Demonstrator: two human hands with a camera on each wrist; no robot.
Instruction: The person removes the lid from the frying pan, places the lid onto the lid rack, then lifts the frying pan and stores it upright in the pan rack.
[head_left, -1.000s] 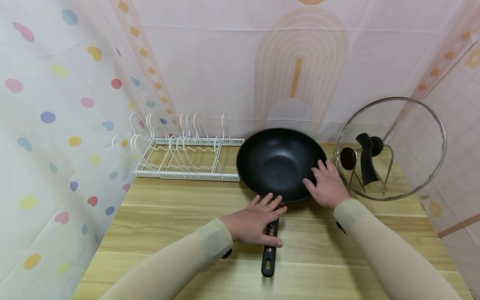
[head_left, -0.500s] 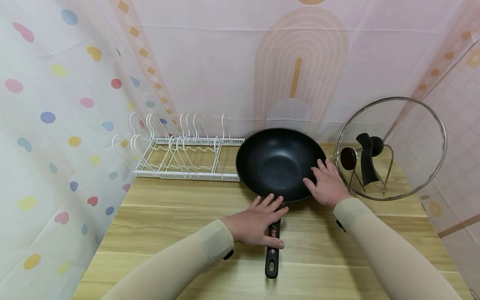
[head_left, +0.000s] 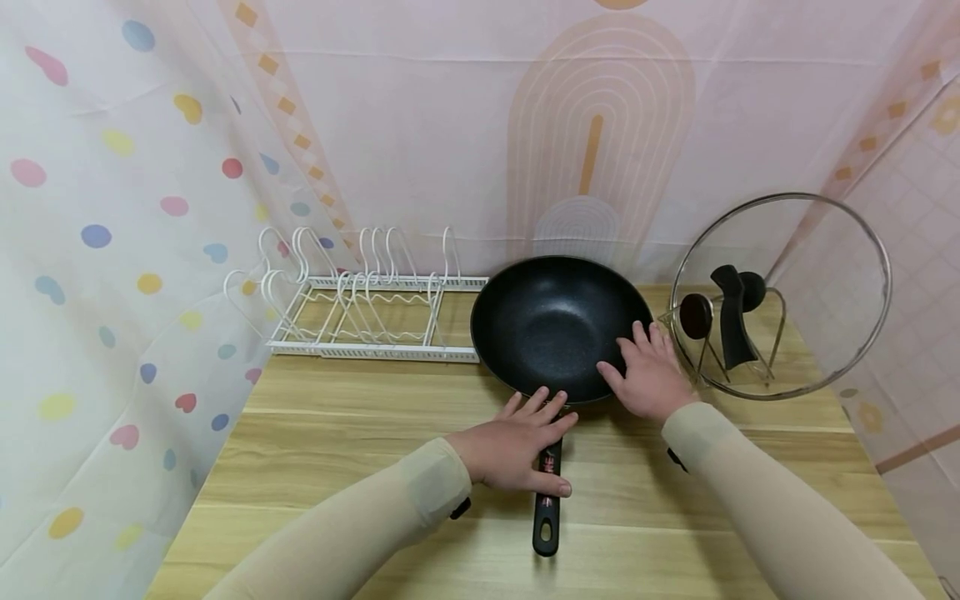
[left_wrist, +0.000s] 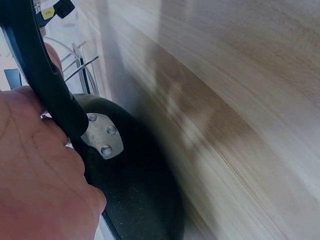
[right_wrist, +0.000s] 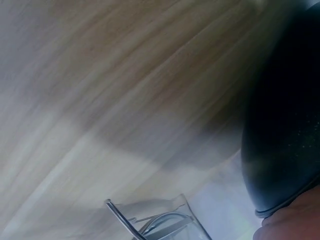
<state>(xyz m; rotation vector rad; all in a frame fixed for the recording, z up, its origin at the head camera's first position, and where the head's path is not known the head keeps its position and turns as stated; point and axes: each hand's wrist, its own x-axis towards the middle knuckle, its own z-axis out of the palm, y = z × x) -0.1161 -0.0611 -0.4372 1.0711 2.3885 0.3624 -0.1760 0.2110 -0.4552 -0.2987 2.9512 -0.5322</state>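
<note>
A black wok [head_left: 558, 333] sits on the wooden table, its black handle [head_left: 547, 525] pointing toward me. My left hand [head_left: 510, 450] lies over the handle with fingers spread, their tips at the wok's near rim. In the left wrist view, the handle [left_wrist: 47, 80] and its riveted metal bracket [left_wrist: 104, 136] show beside the palm. My right hand [head_left: 652, 375] rests at the right rim, fingers extended and thumb over the inside. The right wrist view catches the wok's dark outer side [right_wrist: 285, 130] and a bit of the right hand [right_wrist: 292, 217].
A white wire dish rack [head_left: 390, 354] stands left of the wok, its end against it. On the right, a glass lid [head_left: 821, 325] with a black handle [head_left: 737, 321] leans upright in a metal lid stand [head_left: 778, 325]. Patterned curtains [head_left: 420, 125] enclose the table [head_left: 337, 467].
The wok's handle has swung slightly right, with the left hand shifting a little along with it. My right hand has moved slightly left.
</note>
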